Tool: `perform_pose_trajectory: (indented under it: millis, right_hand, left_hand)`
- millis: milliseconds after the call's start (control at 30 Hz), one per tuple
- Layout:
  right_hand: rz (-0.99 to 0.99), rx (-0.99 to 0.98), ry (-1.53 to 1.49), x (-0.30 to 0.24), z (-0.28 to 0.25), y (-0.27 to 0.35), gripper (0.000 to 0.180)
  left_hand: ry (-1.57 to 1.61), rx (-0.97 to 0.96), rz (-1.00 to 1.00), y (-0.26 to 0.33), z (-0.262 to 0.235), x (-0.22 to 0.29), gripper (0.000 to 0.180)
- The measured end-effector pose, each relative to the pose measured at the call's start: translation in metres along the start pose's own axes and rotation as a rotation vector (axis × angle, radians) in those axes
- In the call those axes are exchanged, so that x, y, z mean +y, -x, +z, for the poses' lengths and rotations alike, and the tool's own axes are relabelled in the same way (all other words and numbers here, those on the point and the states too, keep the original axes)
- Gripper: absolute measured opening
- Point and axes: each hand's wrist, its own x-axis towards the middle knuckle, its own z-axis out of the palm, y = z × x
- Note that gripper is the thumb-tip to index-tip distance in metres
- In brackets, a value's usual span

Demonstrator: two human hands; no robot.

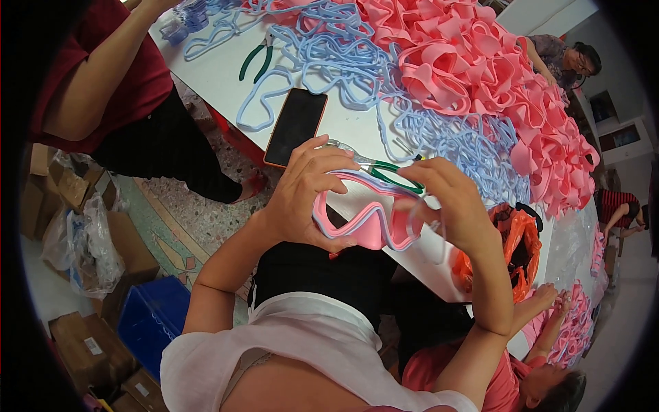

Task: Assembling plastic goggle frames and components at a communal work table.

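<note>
My left hand [305,196] is closed round the left side of a pink goggle frame [371,230], its fingers over the top edge and thumb below. Light blue rim strip [340,242] follows the frame's edge. My right hand [453,202] is bent at the frame's right side, fingertips pinching near the edge. A pale, blurred loop [439,255] hangs by those fingers; I cannot make out whether it is part of the strip. Just beyond the frame are green-handled pliers [398,180], partly hidden by my hands. A dark phone [297,127] lies beyond my left hand.
Light blue loops [343,58] and a large heap of pink frames [473,62] cover the white table [206,51]. Other green-handled pliers [256,62] lie at the far left. An orange bag [515,244] sits to the right. Co-workers are around the table; boxes and a blue bin [154,312] stand left.
</note>
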Motion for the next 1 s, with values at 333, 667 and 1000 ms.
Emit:
perform_pose_trajectory:
  millis: [333, 667, 1000]
  right_hand:
    - [-0.071, -0.071, 0.002, -0.002, 0.015, -0.005, 0.021]
    - [0.117, -0.042, -0.205, 0.020, 0.009, 0.011, 0.021]
    - [0.398, -0.070, 0.236, 0.022, -0.013, 0.019, 0.032]
  left_hand:
    - [-0.035, 0.012, 0.053, 0.001, 0.003, 0.008, 0.062]
    - [-0.178, 0.061, 0.025, 0.006, -0.002, 0.003, 0.066]
    - [-0.107, 0.103, 0.008, 0.012, 0.015, -0.013, 0.078]
